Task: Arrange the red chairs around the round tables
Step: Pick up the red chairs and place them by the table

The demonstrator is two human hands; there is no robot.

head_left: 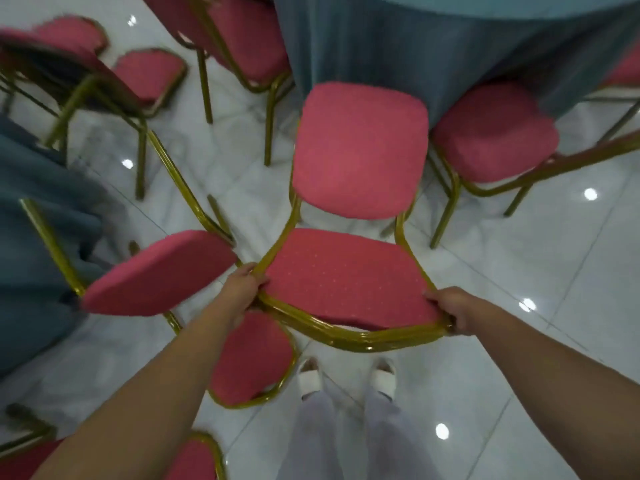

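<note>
I hold a red chair (360,150) with a gold metal frame by the top of its backrest. My left hand (242,289) grips the backrest's left corner and my right hand (450,306) grips its right corner. The chair's seat points toward a round table (398,39) draped in a blue-grey cloth at the top of the view. A second red chair (491,133) stands just right of it, partly under the cloth. Another red chair (159,271) stands close on my left, its backrest (249,358) under my left forearm.
More red chairs (149,74) stand at the upper left, one (242,36) beside the table. A second blue-grey cloth (31,209) hangs at the left edge. Another chair (194,459) shows at the bottom left. The floor (536,271) is glossy white tile. My feet (346,375) are behind the held chair.
</note>
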